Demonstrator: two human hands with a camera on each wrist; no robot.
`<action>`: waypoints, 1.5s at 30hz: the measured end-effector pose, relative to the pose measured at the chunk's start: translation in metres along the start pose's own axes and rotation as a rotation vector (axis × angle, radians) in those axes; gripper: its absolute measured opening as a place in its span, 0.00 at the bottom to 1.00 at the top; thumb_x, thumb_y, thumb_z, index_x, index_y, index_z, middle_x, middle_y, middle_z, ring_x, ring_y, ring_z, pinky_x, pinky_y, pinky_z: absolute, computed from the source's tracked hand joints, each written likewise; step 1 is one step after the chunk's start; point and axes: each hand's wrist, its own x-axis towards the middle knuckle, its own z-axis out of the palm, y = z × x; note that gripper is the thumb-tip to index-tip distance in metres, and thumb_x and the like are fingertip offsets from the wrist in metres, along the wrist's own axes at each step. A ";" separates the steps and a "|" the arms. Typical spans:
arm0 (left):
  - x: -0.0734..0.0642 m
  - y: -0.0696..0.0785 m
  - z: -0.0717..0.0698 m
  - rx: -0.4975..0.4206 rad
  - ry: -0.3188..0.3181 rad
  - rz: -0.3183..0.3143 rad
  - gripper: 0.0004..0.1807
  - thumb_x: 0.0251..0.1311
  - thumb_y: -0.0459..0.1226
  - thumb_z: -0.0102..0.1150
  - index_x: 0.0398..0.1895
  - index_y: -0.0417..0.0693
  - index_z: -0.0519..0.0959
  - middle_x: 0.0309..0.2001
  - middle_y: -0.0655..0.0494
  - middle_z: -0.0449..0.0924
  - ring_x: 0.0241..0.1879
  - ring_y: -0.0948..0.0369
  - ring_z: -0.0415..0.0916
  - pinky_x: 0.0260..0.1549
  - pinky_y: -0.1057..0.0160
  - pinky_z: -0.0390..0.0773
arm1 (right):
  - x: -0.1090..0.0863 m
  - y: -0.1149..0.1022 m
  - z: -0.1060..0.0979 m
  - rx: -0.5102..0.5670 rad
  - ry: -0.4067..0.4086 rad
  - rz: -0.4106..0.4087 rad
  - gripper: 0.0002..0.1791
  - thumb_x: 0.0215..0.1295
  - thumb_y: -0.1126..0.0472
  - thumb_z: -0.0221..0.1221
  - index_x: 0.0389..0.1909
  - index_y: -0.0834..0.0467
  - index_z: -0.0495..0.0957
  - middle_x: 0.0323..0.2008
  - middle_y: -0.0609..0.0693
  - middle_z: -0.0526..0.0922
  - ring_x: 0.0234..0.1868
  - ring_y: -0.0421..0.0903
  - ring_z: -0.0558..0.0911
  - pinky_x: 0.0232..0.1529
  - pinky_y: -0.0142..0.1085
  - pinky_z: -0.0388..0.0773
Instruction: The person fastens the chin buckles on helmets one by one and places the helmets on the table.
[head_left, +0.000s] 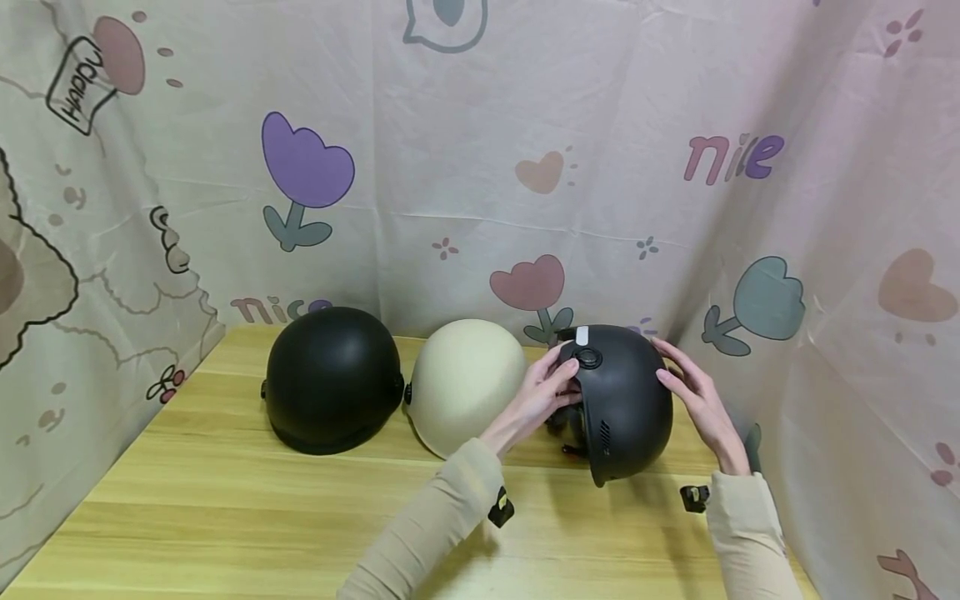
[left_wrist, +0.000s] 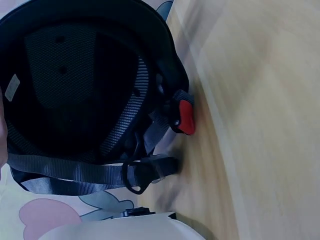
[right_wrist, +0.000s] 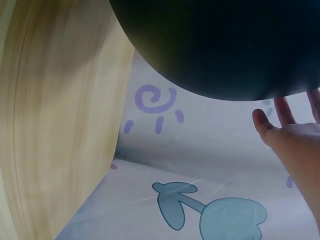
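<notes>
A black helmet point(head_left: 626, 400) is tilted on its side at the right, its opening turned to the left. My left hand point(head_left: 534, 398) grips its rim, thumb outside beside a round fitting and fingers inside. My right hand point(head_left: 697, 400) touches the rounded back of the shell with extended fingers. The left wrist view looks into the helmet's padded inside point(left_wrist: 65, 75), with a grey chin strap point(left_wrist: 80, 172) and a red buckle tab point(left_wrist: 186, 117). From the right wrist, the dark shell point(right_wrist: 225, 50) shows above my fingers point(right_wrist: 284, 111). Whether the helmet touches the table is unclear.
A cream helmet point(head_left: 467, 383) stands left of the held one, partly behind my left forearm. Another black helmet point(head_left: 333, 379) is farther left. All are at a wooden table point(head_left: 225, 517), with a printed cloth point(head_left: 450, 167) hanging behind and at the sides.
</notes>
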 end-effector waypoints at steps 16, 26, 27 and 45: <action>0.002 0.010 0.008 0.055 -0.042 -0.014 0.26 0.78 0.38 0.45 0.77 0.52 0.61 0.50 0.54 0.76 0.36 0.65 0.80 0.51 0.59 0.83 | 0.007 -0.013 0.005 -0.092 -0.049 -0.036 0.29 0.74 0.63 0.54 0.75 0.52 0.64 0.77 0.56 0.61 0.70 0.22 0.59 0.66 0.19 0.57; 0.005 0.012 0.015 0.073 -0.044 -0.042 0.26 0.78 0.39 0.45 0.77 0.53 0.61 0.59 0.44 0.74 0.38 0.65 0.80 0.55 0.56 0.82 | 0.011 -0.019 0.005 -0.103 -0.080 -0.066 0.28 0.74 0.64 0.54 0.73 0.54 0.67 0.77 0.56 0.62 0.76 0.31 0.54 0.75 0.59 0.49; 0.005 0.012 0.016 0.071 -0.042 -0.047 0.26 0.78 0.39 0.45 0.77 0.53 0.61 0.60 0.44 0.74 0.38 0.64 0.80 0.54 0.56 0.82 | 0.011 -0.018 0.005 -0.099 -0.082 -0.073 0.27 0.74 0.64 0.53 0.73 0.55 0.68 0.76 0.54 0.62 0.76 0.31 0.55 0.75 0.56 0.49; 0.007 0.012 0.022 0.068 -0.027 -0.103 0.28 0.78 0.43 0.47 0.77 0.49 0.59 0.65 0.42 0.72 0.42 0.62 0.81 0.60 0.50 0.80 | 0.013 -0.019 0.013 -0.183 -0.104 -0.082 0.28 0.71 0.62 0.58 0.71 0.54 0.70 0.73 0.62 0.65 0.75 0.55 0.57 0.68 0.73 0.49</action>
